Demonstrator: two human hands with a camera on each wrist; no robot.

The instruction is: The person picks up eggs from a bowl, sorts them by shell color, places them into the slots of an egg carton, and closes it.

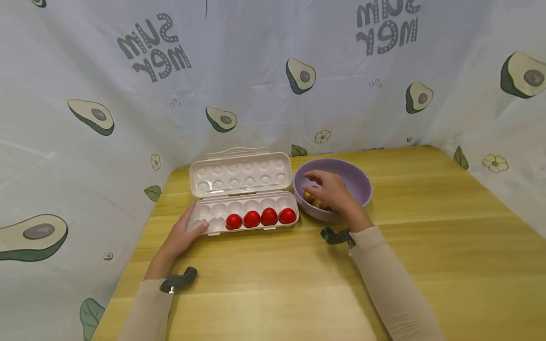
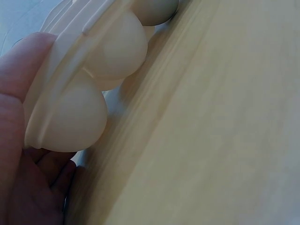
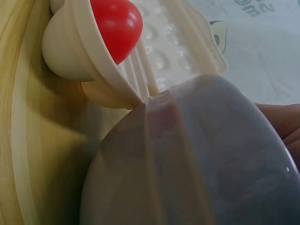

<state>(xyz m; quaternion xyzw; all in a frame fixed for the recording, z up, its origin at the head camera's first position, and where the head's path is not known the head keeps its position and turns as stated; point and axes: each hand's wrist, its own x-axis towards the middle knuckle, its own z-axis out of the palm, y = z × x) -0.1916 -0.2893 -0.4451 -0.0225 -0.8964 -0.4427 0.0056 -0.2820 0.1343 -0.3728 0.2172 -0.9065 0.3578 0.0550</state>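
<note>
At the person's eleven o'clock the left grip (image 1: 178, 238) pinches a cream plastic egg carton (image 1: 241, 175), four red balls (image 1: 251, 219) seated, other visible cups (image 1: 235, 207) unfilled; at one, the right grip (image 1: 332, 189), loosely parted and empty, hovers over gold balls (image 1: 320, 204) in a purple bowl (image 1: 360, 185).

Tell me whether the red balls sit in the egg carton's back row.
No, all four red balls sit in the egg carton's front row.
</note>
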